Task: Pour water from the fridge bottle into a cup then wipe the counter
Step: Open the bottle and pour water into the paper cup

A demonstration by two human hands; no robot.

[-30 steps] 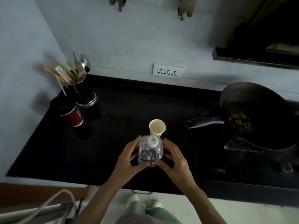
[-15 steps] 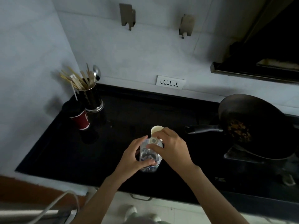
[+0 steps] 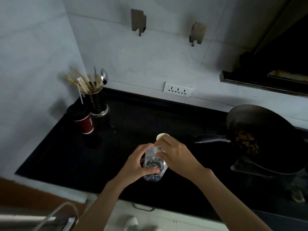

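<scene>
While the left hand (image 3: 139, 162) wraps around the body of the clear water bottle (image 3: 154, 165), thumb on the near side and fingers curled round the far side, the right hand (image 3: 176, 154) reaches over the top with its fingertips pinched on the pale cap (image 3: 158, 148). Both hands are closed on the bottle, which stands upright on the black counter (image 3: 66, 155), near the front edge and about midway along it. Whether the cap is loosened cannot be told.

Just behind the bottle, partly hidden by the right hand, stands a white paper cup (image 3: 161, 136) with its open rim showing. It is close to the bottle, but whether they touch cannot be seen.

To the left of the hands the counter is bare up to a red paper cup (image 3: 85, 125) and a metal utensil holder (image 3: 97, 104) full of wooden sticks and a spoon, both in the back left corner by the wall. To the right, a dark pan (image 3: 260, 135) with browned food sits on the stove, its handle (image 3: 210, 138) pointing toward the white cup with a gap between them. A white wall socket (image 3: 178, 89) sits just above the back edge of the counter.

Blue print on the bottle's label and white print on the red cup are too blurred to read.
</scene>
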